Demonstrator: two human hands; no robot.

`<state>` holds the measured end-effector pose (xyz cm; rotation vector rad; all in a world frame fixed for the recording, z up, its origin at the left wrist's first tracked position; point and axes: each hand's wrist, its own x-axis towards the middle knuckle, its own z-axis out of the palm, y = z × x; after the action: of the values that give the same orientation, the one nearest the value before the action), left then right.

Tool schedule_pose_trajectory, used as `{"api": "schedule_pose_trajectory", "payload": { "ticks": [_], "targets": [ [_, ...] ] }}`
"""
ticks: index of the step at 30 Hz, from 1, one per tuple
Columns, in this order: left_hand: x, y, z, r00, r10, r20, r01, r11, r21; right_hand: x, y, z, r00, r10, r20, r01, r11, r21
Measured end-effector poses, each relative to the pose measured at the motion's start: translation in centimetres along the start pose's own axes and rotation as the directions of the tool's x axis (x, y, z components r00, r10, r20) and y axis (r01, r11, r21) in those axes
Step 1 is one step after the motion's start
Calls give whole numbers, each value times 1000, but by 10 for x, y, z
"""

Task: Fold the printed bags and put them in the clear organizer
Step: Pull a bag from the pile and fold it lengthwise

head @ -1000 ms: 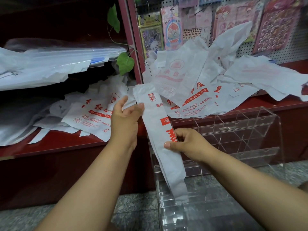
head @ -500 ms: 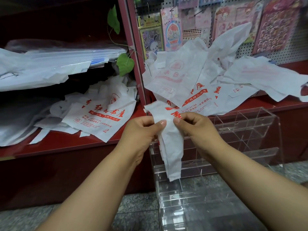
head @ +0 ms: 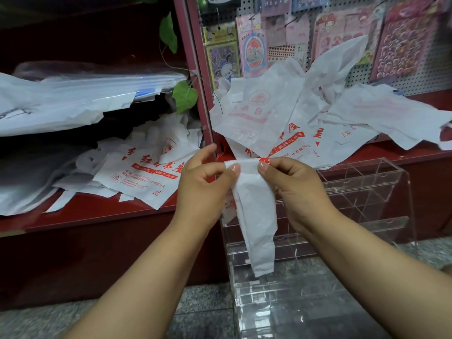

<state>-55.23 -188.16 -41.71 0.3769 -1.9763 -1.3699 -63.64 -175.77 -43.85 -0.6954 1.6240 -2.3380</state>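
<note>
Behind the hanging bag (head: 256, 211), part of the clear organizer (head: 362, 192) is hidden, and its see-through walls make the compartments hard to count; its lower end runs out of view at the bottom edge. Both forearms are cut off by the frame. The left hand (head: 203, 182) and right hand (head: 293, 182) each pinch the top fold of the bag between thumb and fingers, close together, so the thin strip droops in front of the organizer without touching any slot that can be made out. A little red print shows at the fold by the right thumb; the rest of the strip looks plain white, crinkled and soft.

More printed bags (head: 269, 118) lie loose and rumpled on a dark red shelf (head: 97, 211), some left of a red post, most right of it, their red lettering partly covered by overlaps. A stack of clear and white plastic sheets (head: 73, 99) sits on the upper left. Green leaves (head: 184, 96) hang by the post. A pegboard (head: 367, 77) with pink sticker packs stands behind. The floor (head: 200, 311) is speckled grey stone.
</note>
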Motion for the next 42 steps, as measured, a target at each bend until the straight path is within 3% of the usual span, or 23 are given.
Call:
{"api": "schedule_pose_trajectory", "payload": {
  "ticks": [5, 8, 11, 17, 23, 31, 33, 35, 37, 39, 42],
  "targets": [
    [-3, 3, 5, 988, -126, 83, 141, 968, -208, 5, 0, -7, 999, 15, 43, -14, 999, -38],
    [0, 1, 8, 964, -231, 133, 265, 889, -373, 6, 7, -13, 986, 102, 133, -83, 987, -138],
    [2, 0, 8, 938, -288, 195, 347, 816, -463, 7, 15, -17, 979, 171, 109, -148, 970, -192],
    [1, -6, 12, 909, -316, 270, 416, 703, -577, 4, 20, -12, 969, 224, 105, -218, 974, -65],
    [0, -13, 17, 913, -320, 254, 408, 714, -568, -1, 24, -5, 970, 223, 101, -225, 974, 8],
    [-2, -13, 21, 932, -321, 165, 360, 790, -497, 1, 29, 0, 983, 182, -35, -176, 976, 127],
    [-7, -15, 22, 914, -339, 223, 402, 824, -398, 5, 30, -4, 980, 178, -85, -165, 976, 141],
    [-14, -21, 23, 881, -350, 318, 419, 890, -181, 8, 28, -8, 977, 178, -120, -164, 979, 121],
    [-15, -29, 23, 887, -360, 287, 397, 914, -80, 10, 24, -10, 978, 186, -93, -176, 979, 103],
    [-8, -31, 20, 913, -362, 190, 389, 912, -132, 11, 19, -14, 976, 218, -7, -218, 976, 30],
    [2, -27, 9, 926, -366, 90, 377, 900, -218, 11, 16, -23, 928, 303, 217, -249, 937, -245]
  ]
}}
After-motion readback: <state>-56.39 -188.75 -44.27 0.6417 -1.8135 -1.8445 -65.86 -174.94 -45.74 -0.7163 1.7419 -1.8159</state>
